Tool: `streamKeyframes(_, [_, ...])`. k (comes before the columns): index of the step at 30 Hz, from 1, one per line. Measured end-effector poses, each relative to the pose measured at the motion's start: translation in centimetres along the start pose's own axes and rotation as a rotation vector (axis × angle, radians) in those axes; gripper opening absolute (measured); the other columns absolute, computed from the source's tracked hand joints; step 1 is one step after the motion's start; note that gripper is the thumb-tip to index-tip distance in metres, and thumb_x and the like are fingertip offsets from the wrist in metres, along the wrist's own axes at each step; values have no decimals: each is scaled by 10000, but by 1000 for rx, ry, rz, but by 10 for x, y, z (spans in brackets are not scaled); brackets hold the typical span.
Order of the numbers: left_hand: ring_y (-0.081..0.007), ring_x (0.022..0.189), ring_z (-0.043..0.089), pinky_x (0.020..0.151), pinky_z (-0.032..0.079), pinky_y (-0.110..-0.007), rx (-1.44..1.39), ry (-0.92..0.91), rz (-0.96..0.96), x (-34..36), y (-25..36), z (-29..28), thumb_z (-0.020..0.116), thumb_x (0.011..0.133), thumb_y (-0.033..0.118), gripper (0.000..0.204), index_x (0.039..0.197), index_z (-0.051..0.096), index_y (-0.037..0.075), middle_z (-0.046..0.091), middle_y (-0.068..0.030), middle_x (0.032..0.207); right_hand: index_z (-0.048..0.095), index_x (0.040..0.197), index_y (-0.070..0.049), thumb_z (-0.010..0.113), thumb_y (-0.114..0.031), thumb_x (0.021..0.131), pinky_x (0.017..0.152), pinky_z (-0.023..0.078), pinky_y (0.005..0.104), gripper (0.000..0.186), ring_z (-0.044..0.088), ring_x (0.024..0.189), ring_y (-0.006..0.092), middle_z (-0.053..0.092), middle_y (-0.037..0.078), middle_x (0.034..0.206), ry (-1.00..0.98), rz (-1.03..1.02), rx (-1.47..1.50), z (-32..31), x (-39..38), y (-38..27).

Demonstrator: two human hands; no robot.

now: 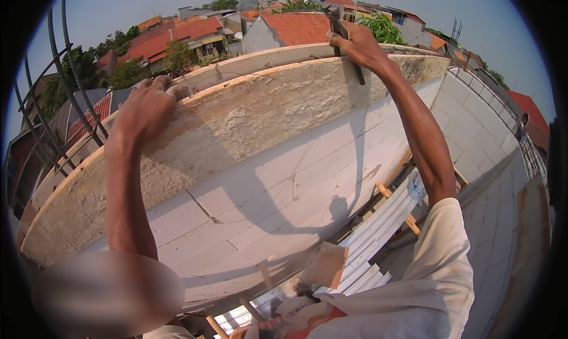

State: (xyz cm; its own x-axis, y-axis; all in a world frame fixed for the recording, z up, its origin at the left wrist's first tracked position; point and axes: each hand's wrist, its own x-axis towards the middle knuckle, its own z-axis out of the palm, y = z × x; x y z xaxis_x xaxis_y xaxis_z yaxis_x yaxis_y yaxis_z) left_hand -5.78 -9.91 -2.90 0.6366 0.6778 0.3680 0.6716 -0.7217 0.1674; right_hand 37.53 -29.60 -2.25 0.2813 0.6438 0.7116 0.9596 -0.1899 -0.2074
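Observation:
My left hand rests with curled fingers on the top edge of a weathered, plaster-streaked formwork board that runs along the top of a white block wall. Over the board's upper edge, toward the right, my right hand grips a dark metal tool, which looks like a hammer or bar; its exact kind is unclear. The tool points down across the board's face. A second, parallel board edge shows just behind the first.
Rebar rises at left and along the right-hand block wall. Below are white corrugated sheets, timber pieces, a plastic bottle and a brown panel. A small, unclear figure is at far right. Red roofs lie beyond.

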Motion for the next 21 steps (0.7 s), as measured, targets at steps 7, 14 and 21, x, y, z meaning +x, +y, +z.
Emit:
streamKeyframes(7, [-347,1484,512,1256,404,-465,132,117,14,18,-32,21,446,1089,342,497,1429,707,89,582,-150,1582,737,1088,-92,659,-730,987,890,511,508,650,660,905,247,697,58,926,-116,8,150,21,-17,-12])
streamKeyframes(14, [-433,1414,570,1233,419,-573,38,114,10,0,-5,14,421,1058,362,573,1410,671,-15,617,-272,1504,677,1368,-61,690,-622,1018,992,569,454,661,722,1159,302,741,148,1215,106,-135,154,4,-32,-51])
streamKeyframes(21, [-468,1393,593,1225,447,-559,-95,22,159,1,-14,-4,497,1019,485,681,1434,615,-41,612,-309,1494,667,1363,-11,682,-407,1087,974,568,454,482,708,1132,327,718,177,1200,297,-690,22,25,-46,-174])
